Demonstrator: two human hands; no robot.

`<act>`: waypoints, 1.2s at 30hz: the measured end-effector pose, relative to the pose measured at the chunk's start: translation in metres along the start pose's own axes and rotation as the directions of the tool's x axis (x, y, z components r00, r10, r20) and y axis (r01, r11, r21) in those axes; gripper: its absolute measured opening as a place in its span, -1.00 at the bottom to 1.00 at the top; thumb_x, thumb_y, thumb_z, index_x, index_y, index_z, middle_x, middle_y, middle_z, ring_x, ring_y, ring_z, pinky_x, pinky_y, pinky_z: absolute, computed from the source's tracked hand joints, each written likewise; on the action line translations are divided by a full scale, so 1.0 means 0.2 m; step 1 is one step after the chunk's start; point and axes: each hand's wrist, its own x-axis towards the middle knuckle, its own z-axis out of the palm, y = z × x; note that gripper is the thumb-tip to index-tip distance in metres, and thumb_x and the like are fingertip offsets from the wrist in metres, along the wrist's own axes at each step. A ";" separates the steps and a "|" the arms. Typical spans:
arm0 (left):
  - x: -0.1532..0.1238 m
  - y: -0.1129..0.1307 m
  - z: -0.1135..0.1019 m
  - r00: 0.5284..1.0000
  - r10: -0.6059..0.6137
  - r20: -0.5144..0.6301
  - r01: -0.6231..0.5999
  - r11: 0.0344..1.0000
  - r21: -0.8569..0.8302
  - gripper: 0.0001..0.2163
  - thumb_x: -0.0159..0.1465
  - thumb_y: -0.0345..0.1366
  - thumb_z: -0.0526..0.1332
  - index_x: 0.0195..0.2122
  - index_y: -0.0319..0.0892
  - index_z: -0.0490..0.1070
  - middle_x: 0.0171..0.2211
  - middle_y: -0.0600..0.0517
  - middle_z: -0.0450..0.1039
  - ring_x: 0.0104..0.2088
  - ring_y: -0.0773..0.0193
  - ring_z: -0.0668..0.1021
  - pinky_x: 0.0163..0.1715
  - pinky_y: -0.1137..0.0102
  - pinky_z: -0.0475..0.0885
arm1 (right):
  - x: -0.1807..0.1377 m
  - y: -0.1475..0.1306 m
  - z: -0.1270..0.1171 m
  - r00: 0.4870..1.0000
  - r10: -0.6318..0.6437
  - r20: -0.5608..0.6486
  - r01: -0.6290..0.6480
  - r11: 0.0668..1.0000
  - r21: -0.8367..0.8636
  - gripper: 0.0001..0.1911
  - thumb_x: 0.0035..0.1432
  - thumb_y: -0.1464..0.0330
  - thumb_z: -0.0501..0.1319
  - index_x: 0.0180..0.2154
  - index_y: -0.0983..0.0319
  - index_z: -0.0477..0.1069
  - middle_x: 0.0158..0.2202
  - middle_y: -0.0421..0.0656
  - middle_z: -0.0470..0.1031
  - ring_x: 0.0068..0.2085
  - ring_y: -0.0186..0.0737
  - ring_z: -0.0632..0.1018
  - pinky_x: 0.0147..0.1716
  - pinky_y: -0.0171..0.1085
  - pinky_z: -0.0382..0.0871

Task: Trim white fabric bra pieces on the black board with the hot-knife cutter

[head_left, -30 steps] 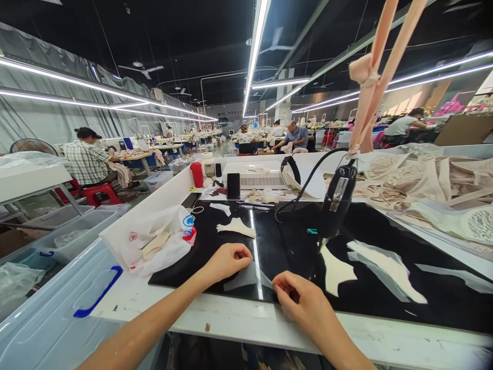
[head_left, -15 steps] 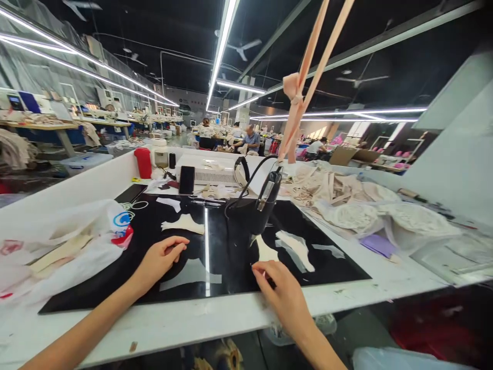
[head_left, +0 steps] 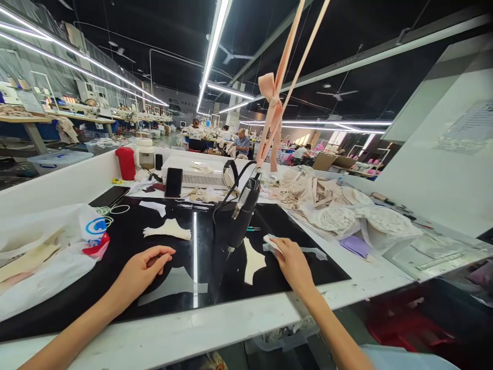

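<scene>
My right hand (head_left: 290, 259) is closed on a folded white fabric piece (head_left: 272, 243) over the right part of a black glossy board (head_left: 215, 293). Thin translucent pieces (head_left: 315, 252) lie behind and beside that hand. My left hand (head_left: 148, 267), fingers loosely curled and holding nothing, hovers at the edge of a translucent curved piece (head_left: 175, 285). Beyond it lies a cream curved fabric piece (head_left: 168, 229). Another cream piece (head_left: 253, 262) rests between my hands. Above it hangs a black handheld tool (head_left: 244, 210) with a thin tip, tied to a pink strap (head_left: 271, 123).
A white plastic bag (head_left: 57, 257) with fabric lies at the left. Beige garments (head_left: 335, 205) are heaped at the right. A phone (head_left: 173, 183), a red container (head_left: 126, 163) and a white vented box (head_left: 192, 174) stand at the back. People sit at distant worktables.
My right hand has moved right, off the middle cream piece, and has taken hold of the white fabric piece. The left hand stays nearly in place. The view has turned slightly right.
</scene>
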 end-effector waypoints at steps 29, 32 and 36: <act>0.00 0.00 0.00 0.998 0.061 0.000 -0.061 0.998 -0.024 -0.41 0.08 0.22 0.22 -0.09 -0.18 0.53 -0.55 0.15 0.29 -0.61 0.38 0.28 -0.59 0.49 0.15 | 0.03 -0.20 -0.36 0.881 0.468 -0.067 -0.253 0.586 0.769 -0.55 0.06 -0.03 0.36 -0.25 0.21 0.52 -0.30 -0.12 0.58 -0.40 -0.27 0.41 -0.42 -0.30 0.33; -0.03 0.04 0.00 0.991 0.132 -0.004 -0.132 0.991 -0.024 -0.47 0.15 0.15 0.19 -0.09 -0.19 0.53 -0.51 0.09 0.39 -0.57 0.33 0.37 -0.56 0.46 0.27 | -0.02 -0.38 -0.42 0.909 0.417 0.017 -0.269 0.554 0.788 -0.60 0.07 0.00 0.38 -0.30 0.21 0.52 -0.39 -0.15 0.54 -0.47 -0.30 0.36 -0.45 -0.29 0.30; -0.14 0.15 0.04 0.929 0.370 0.003 -0.370 0.927 0.055 -0.66 0.30 -0.01 0.14 -0.12 -0.10 0.56 -0.16 -0.04 0.56 -0.20 0.18 0.55 -0.18 0.35 0.46 | -0.09 -0.60 -0.40 0.922 0.321 0.216 -0.358 0.493 0.793 -0.59 0.05 -0.03 0.39 -0.33 0.19 0.52 -0.48 -0.17 0.48 -0.50 -0.27 0.37 -0.50 -0.27 0.29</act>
